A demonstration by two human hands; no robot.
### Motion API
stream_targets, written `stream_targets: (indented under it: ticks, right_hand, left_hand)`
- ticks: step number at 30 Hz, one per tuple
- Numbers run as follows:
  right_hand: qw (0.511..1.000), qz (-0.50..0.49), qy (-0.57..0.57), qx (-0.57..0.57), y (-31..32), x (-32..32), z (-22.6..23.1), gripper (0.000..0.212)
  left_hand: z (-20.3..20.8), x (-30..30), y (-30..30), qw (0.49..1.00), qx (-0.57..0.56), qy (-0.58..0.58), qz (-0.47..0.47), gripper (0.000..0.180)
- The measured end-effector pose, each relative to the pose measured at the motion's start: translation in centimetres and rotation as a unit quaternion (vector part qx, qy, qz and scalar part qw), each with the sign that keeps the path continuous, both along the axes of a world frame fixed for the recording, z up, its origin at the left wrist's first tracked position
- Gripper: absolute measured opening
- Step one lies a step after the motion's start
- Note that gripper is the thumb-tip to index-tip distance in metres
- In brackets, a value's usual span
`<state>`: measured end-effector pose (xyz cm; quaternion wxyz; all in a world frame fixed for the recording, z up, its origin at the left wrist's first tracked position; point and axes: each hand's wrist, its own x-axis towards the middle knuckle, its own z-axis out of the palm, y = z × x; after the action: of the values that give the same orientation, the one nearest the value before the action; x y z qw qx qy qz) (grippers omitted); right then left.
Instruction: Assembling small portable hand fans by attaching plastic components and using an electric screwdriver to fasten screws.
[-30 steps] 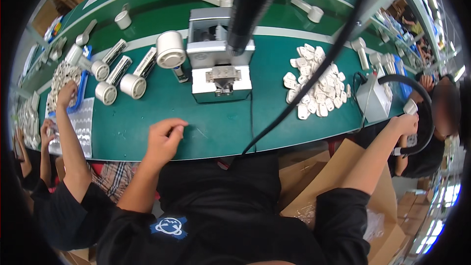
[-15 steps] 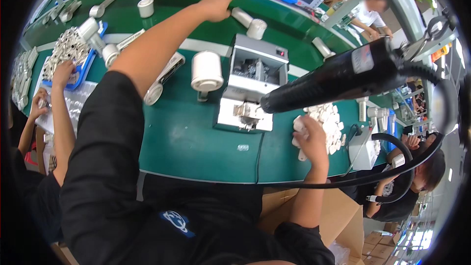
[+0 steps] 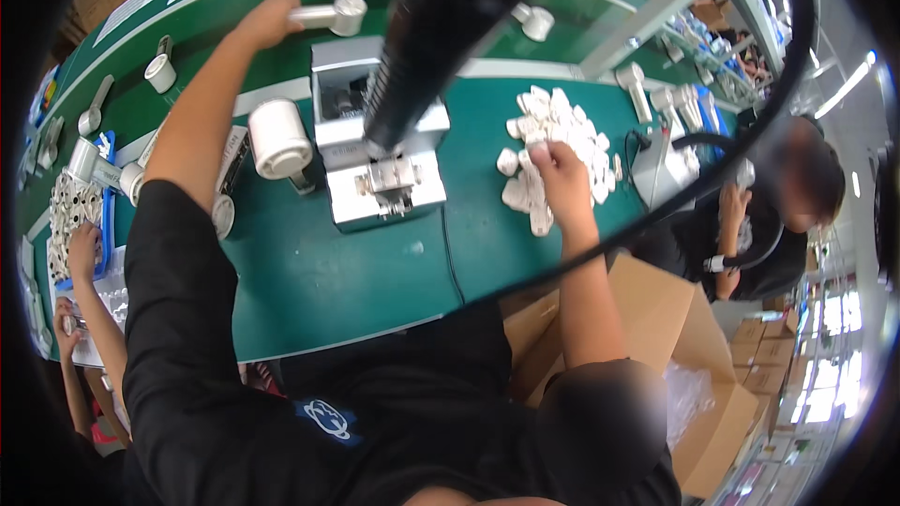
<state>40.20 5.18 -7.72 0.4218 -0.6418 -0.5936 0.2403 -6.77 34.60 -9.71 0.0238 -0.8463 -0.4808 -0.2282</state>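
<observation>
My left hand (image 3: 269, 21) is stretched far across the bench, closed round the handle end of a white device with a round head (image 3: 348, 15). Over a pile of small white plastic parts (image 3: 574, 122), my right hand (image 3: 568, 178) has its fingers curled together. Whatever lies between those fingertips is too small to make out. Between my arms stands a grey-and-white bench machine (image 3: 337, 201) with a metal fixture (image 3: 392, 180) on its front. A black cylindrical tool (image 3: 436, 33) hides part of the machine's top.
A large white cylindrical piece (image 3: 278, 139) stands left of the machine. Similar handled devices (image 3: 160, 73) lie along the back. A black cable (image 3: 656, 220) crosses above my right forearm. An open carton (image 3: 698, 431) is at lower right. Co-workers sit on both sides; a blue tray (image 3: 109, 197) is at left.
My left hand has reached the white device and closed on its handle. My right hand has moved up over the pile with its fingers drawn together. The whole view has shifted.
</observation>
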Motion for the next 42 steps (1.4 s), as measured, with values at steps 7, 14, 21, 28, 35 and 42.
stream_targets:
  ticks: [7, 14, 21, 28, 35, 42]
  right_hand:
    - [0.925, 0.043, 0.378, 0.016, -1.4, -1.2, 1.4, 0.021]
    - [0.816, 0.130, 0.559, 0.070, -4.7, -3.5, 2.1, 0.019]
    - [0.814, 0.253, 0.522, 0.032, -9.5, -8.0, 6.0, 0.014]
    - [0.855, 0.298, 0.420, -0.064, -9.7, -14.2, 7.4, 0.017]
    - [0.897, 0.287, 0.331, -0.050, -11.2, -15.7, 6.0, 0.022]
    - [0.921, 0.175, 0.279, 0.209, -8.4, -15.1, 8.3, 0.014]
  left_hand:
    - [12.3, -0.9, -12.9, 0.959, 0.131, -0.175, 0.180, 0.034]
    - [18.5, 1.4, -28.8, 0.752, 0.294, -0.589, -0.034, 0.016]
    - [11.7, 14.1, -44.4, 0.859, 0.132, -0.487, -0.092, 0.026]
    - [6.2, 19.3, -43.6, 0.861, -0.103, -0.498, -0.021, 0.053]
    - [4.7, 18.6, -43.4, 0.854, -0.123, -0.500, -0.073, 0.064]
    - [3.5, 16.7, -42.9, 0.837, -0.125, -0.518, -0.129, 0.044]
